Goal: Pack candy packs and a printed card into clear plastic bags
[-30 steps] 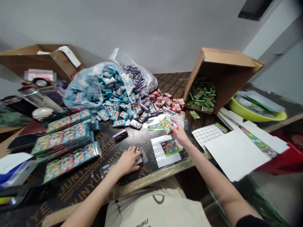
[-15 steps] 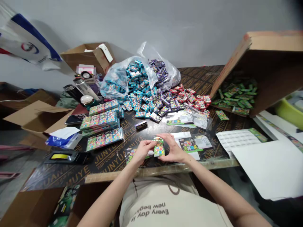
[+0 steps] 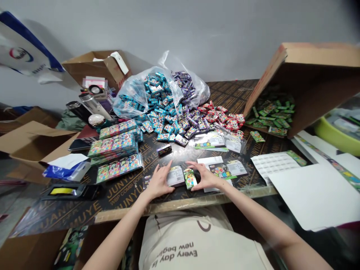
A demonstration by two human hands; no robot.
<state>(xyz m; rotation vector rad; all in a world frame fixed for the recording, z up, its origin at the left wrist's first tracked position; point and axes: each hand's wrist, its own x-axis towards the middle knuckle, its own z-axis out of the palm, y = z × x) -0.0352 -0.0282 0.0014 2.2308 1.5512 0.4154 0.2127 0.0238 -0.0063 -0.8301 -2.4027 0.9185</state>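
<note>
My left hand (image 3: 159,182) rests flat on the black printed plywood tabletop (image 3: 123,195), its fingers spread beside a card in a clear sleeve (image 3: 176,176). A small green-and-yellow packet (image 3: 190,178) lies between my hands. My right hand (image 3: 204,177) is next to it, fingertips at the packet's right edge, and holds nothing I can see. Behind that hand lies a printed card with a green-edged packet (image 3: 222,170). A small dark packet (image 3: 164,149) sits farther up the table.
Heaps of blue, purple and red packets (image 3: 180,120) spill from clear plastic bags (image 3: 132,99). A tipped cardboard box (image 3: 303,78) holds green packets. Long sleeved strips (image 3: 115,150) lie left, white sheets (image 3: 312,191) right, with a lime-green basin (image 3: 337,137) beyond.
The two hands have parted and the green packet they held together now lies on the table. The clear-sleeved card is visible between them, and the view has shifted slightly.
</note>
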